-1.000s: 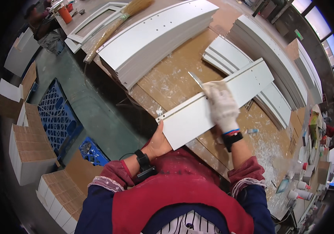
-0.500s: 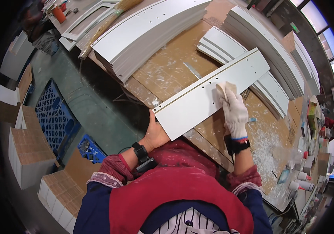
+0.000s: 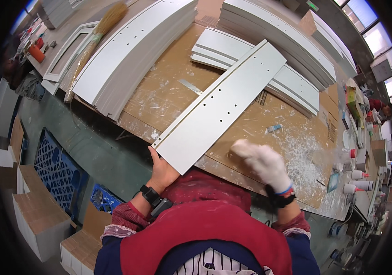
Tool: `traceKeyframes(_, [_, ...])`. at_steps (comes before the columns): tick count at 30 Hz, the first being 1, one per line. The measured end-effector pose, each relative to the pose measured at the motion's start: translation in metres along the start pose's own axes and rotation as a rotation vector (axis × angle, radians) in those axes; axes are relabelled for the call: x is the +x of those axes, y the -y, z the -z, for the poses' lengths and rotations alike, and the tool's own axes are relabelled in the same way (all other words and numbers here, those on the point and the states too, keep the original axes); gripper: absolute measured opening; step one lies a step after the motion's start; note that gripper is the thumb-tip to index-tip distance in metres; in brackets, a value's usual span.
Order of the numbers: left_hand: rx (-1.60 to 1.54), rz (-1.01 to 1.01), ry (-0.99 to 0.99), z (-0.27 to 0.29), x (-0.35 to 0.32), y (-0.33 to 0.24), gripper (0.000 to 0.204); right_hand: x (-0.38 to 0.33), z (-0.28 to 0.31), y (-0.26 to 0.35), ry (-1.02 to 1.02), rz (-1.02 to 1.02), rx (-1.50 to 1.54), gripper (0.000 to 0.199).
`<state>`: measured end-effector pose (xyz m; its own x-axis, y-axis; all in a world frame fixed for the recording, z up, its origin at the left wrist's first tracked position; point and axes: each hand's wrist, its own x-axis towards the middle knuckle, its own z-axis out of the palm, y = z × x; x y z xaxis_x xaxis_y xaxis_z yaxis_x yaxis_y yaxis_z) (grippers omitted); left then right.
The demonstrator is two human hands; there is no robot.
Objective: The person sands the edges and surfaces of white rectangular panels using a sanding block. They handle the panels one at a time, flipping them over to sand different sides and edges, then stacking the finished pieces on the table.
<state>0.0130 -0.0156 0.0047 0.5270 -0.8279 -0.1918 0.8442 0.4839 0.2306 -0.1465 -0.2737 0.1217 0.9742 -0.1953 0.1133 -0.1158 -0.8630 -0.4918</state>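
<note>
A long white panel [image 3: 223, 105] with rows of small drilled holes and a groove along one edge lies slantwise across the table. Its far end rests on a short stack of grooved white panels [image 3: 292, 89]. My bare left hand [image 3: 163, 174] grips the near end, thumb at the corner and fingers underneath. To the right of the panel, clear of it, my right hand [image 3: 269, 165] in a white knitted glove is closed and smeared by motion. A beige cloth [image 3: 241, 146] pokes out at its fingertips.
Tall stacks of white panels [image 3: 134, 50] stand at the back left and back right [image 3: 278, 39]. A straw brush [image 3: 109, 20] and a metal ruler [image 3: 189, 86] lie on the table. White dust covers the cardboard [image 3: 303, 169] at right, near white glue bottles [image 3: 357, 174]. Blue pallets [image 3: 54, 169] are on the floor.
My right hand has lifted the cloth off the panel and come toward me. The view has shifted, so the panel and table appear further left; my left hand keeps its hold.
</note>
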Motion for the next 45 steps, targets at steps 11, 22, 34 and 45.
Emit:
traceKeyframes(11, [0.107, 0.113, -0.118, 0.003, -0.008, -0.002, 0.059, 0.004, 0.06, -0.098, -0.092, -0.275, -0.658, 0.051])
traceKeyframes(22, [0.167, 0.072, -0.128, 0.003, -0.006, 0.0, 0.055, 0.042, 0.016, -0.112, -0.1, -0.124, -0.121, 0.039])
traceKeyframes(34, [0.118, 0.034, -0.071, 0.005, -0.004, 0.003, 0.057, 0.174, -0.057, 0.116, 0.368, 0.736, 0.051, 0.027])
traceKeyframes(45, [0.063, 0.039, -0.075, 0.016, -0.003, 0.006, 0.045, 0.204, -0.105, 0.171, 0.67, 0.911, -0.253, 0.014])
